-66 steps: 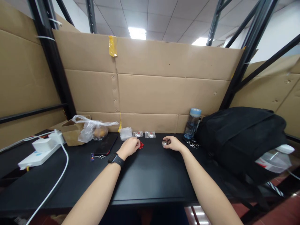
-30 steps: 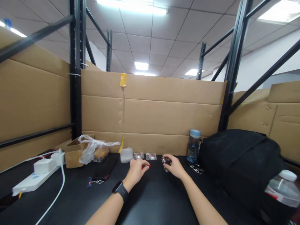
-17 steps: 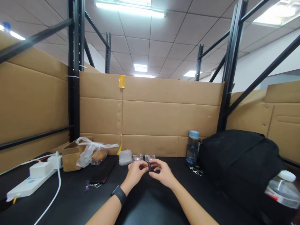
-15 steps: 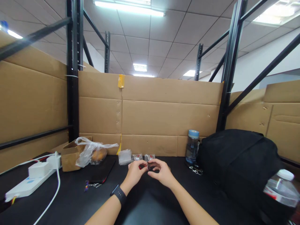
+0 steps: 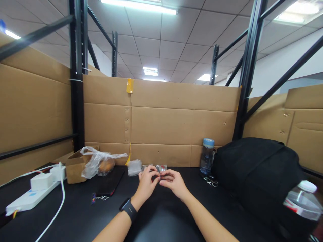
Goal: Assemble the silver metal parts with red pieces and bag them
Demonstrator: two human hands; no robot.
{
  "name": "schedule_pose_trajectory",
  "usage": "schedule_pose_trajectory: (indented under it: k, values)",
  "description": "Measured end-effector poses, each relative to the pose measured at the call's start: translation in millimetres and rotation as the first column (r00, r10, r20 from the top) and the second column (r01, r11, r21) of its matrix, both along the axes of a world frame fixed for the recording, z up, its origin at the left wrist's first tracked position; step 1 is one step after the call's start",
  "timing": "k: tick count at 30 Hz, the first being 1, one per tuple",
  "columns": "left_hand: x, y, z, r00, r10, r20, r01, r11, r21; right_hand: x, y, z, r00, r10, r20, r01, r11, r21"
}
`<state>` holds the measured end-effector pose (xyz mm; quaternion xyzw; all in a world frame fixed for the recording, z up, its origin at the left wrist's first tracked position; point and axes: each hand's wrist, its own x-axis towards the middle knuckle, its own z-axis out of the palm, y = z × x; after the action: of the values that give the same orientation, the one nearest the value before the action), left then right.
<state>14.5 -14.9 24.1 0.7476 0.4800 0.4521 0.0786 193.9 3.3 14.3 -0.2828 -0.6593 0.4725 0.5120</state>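
Over the black table, my left hand and my right hand meet fingertip to fingertip. Both are closed in a pinch around a small dark thing, mostly hidden by the fingers, so its kind cannot be made out. A dark watch is on my left wrist. Just beyond the hands lies a small clear packet with something reddish inside; a second one is largely covered by my left hand. A stack of clear plastic bags lies left of them.
On the left are a white power strip, a small cardboard box, a plastic bag with round orange things and a black pouch. A blue-capped bottle, a black backpack and a white-capped bottle stand right.
My left hand has turned and risen slightly, its fingers now covering more of the small thing and one packet. My right fingers have drawn closer together. A red bit seen earlier is hidden.
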Motion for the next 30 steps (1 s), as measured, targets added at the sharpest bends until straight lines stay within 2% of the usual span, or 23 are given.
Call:
schedule_pose_trajectory:
  k: [6,9,11,16,18,22,25,30]
  values:
    - [-0.2,1.5,-2.7,0.999,0.024,-0.024,-0.023,0.999,0.042,2.4,-0.4,2.9,0.999,-0.04,-0.003,0.04,0.999,-0.004]
    - [-2.7,2.7,-1.7,0.999,0.048,-0.018,-0.047,0.998,0.04,6.0,-2.5,8.2,0.997,-0.008,0.075,0.006,1.0,0.025]
    - [-3.5,2.2,-0.6,0.999,0.035,-0.015,-0.034,0.999,0.038,8.2,-3.7,10.8,0.992,0.011,0.124,-0.015,0.999,0.029]
    - [-0.7,-1.0,0.6,0.999,-0.013,-0.032,0.015,0.999,0.041,10.0,-1.7,9.2,0.992,-0.029,0.122,0.026,0.999,0.023]
    - [0.1,-1.9,0.7,0.999,-0.016,-0.045,0.018,0.999,0.041,10.0,-0.2,7.7,0.986,-0.051,0.161,0.042,0.997,0.057]
    - [-0.4,-2.9,1.7,0.997,-0.046,-0.061,0.049,0.998,0.043,10.1,0.7,7.5,0.954,-0.156,0.258,0.101,0.972,0.213]
    - [-0.4,-1.9,1.3,0.995,-0.096,-0.027,0.097,0.994,0.048,11.1,0.7,8.9,0.938,-0.185,0.293,0.112,0.962,0.249]
    - [-0.2,2.3,-1.5,0.971,-0.185,0.15,0.178,0.982,0.061,15.4,0.7,11.1,0.911,-0.21,0.355,0.127,0.962,0.242]
